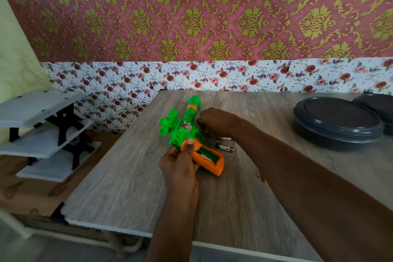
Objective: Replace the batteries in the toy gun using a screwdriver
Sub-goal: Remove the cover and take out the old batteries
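Lying near the middle of a wood-grain laminate counter (127, 187) with a white edge: a glossy plastic toy gun (185, 127), bright green in body and barrel, with an orange ring near the rounded muzzle and an orange grip (209, 160). Barrel pointing away toward the wall, grip toward the near edge. Chunky cylindrical scope on its left side; a small clear window in the middle of the body. Battery compartment (207, 155) in the grip uncovered, a dark green rectangular recess with something pale inside, too blurred to name.

Two cylindrical batteries (224, 146) on the counter just right of the grip, dark-wrapped with copper-coloured ends, lying roughly parallel and slightly apart.

Left hand (180, 166) reaching in from the near edge, forearm straight, fingers wrapped around the joint of grip and body, thumb pressed flat on the orange plastic beside the open compartment. Right hand (214, 120) curled into a loose fist beside the barrel, knuckles up, forearm running diagonally across the counter; whether anything sits inside the fist, cannot tell. A small orange and metallic bit (262, 178) peeking out from under the right forearm, too hidden to identify.

Two round dark grey lidded containers (336, 123) at the far right of the counter, smooth and shiny, one partly cut off. White tiered shelf (40, 127) with black brackets to the left, three boards visible. Damask wallpaper above, floral below.
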